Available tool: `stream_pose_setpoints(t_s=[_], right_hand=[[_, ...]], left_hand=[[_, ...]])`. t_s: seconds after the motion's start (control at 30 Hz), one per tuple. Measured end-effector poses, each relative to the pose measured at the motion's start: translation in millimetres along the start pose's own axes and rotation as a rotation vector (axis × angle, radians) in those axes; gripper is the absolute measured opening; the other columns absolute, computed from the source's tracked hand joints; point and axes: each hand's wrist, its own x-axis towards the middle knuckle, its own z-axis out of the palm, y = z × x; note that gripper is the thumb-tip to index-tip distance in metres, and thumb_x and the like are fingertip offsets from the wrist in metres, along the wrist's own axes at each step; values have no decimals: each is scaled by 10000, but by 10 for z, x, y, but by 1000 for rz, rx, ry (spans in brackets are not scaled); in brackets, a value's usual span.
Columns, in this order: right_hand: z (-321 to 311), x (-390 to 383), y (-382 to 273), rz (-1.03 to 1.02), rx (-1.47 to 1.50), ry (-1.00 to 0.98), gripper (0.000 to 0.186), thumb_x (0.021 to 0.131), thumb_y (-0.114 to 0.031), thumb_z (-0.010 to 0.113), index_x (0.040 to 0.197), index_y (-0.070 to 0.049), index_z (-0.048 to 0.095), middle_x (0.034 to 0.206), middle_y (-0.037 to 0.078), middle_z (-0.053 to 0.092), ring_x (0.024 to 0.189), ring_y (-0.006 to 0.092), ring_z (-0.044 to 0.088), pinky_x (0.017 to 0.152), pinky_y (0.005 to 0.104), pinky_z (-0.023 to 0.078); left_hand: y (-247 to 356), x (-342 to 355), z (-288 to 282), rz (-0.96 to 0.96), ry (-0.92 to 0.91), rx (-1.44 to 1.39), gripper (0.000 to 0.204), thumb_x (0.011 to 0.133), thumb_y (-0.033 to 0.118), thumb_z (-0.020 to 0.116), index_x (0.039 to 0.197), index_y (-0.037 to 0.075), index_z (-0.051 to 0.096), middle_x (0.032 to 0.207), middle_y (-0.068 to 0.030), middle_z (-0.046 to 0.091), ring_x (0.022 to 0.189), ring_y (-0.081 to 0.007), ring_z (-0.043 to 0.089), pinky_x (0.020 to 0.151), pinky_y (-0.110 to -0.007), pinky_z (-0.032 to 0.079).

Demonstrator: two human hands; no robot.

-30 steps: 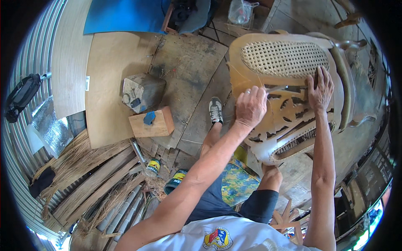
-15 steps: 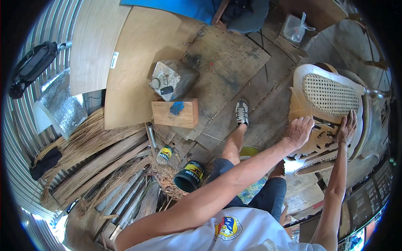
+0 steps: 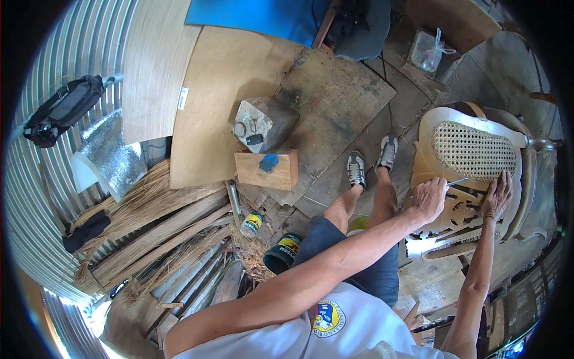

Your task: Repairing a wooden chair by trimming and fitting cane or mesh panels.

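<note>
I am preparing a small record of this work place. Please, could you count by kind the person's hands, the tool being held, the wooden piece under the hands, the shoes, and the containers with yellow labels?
Hands: 2 (left hand, right hand)
Slender tool: 1
Cane-panelled wooden piece: 1
Shoes: 2
Yellow-labelled containers: 2
Total: 8

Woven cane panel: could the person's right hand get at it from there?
Probably yes: the right hand rests by the lower edge of the woven cane panel, and nothing visible blocks the way.
</note>
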Motion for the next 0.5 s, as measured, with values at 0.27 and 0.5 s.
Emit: stream_pose_setpoints(t_s=[0.27,0.5], right_hand=[[-153,6,-98,45,59,22,518,1022,-339,480,1490,-122,433,1550,84,395,1441,286,329,1178,436,246],[-241,50,-217,125,72,-17,528,1004,-333,494,1496,-155,424,1560,68,378,1462,290,299,1213,461,200]], left_hand=[[161,237,-188,-120,-262,91,196,984,217,534,918,34,562,800,-223,654,781,-378,671,661,-509,508],[-21,683,-746,-248,-606,-15,396,1026,382,457,958,23,609,813,-216,686,783,-408,676,714,-527,492]])
